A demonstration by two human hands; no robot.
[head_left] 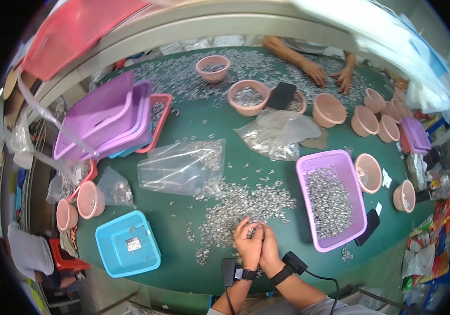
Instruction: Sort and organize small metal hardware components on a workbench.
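A loose pile of small silvery metal parts (251,202) lies on the green tabletop in front of me. At the pile's near edge my left hand (248,245) and my right hand (270,249) are pressed together with fingers curled, cupped around some of these parts. A little grey metal shows between the fingertips; the rest is hidden by the hands. To the right stands a purple basket (362,212) holding many of the same parts. A clear plastic bag (170,170) with more parts lies beyond the pile, toward the left.
A light-blue basket (110,260) with a few parts stands at left, near stacked purple baskets (99,118). Pink bowls (330,111) stand across the far right. A dark phone (369,227) lies beside the purple basket. Across the table a co-worker's hands (315,72) rest among scattered parts.
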